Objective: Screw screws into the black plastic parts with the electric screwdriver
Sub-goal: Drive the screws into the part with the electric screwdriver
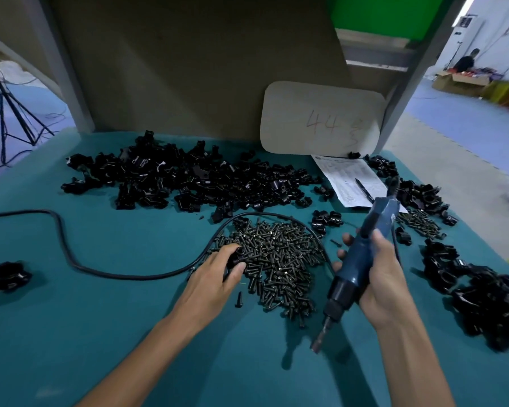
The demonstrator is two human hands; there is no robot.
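Two hands are engaged: the right hand [385, 277] grips the electric screwdriver [353, 259], bit toward 7 o'clock. The left hand [215, 274] holds a black plastic part [239, 255] at 9 o'clock of the screw pile [279, 259].

A cardboard card [321, 118] stands behind a printed sheet [344, 174] and pen [364, 190].

Teal table [100, 289]. Black parts [182, 177] are heaped along the back, with a second heap [476, 289] at the right edge and a lone one [3, 277] far left. Screws [279, 259] are piled at centre, half ringed by a cable [71, 254]. Paper [350, 177] lies back right.
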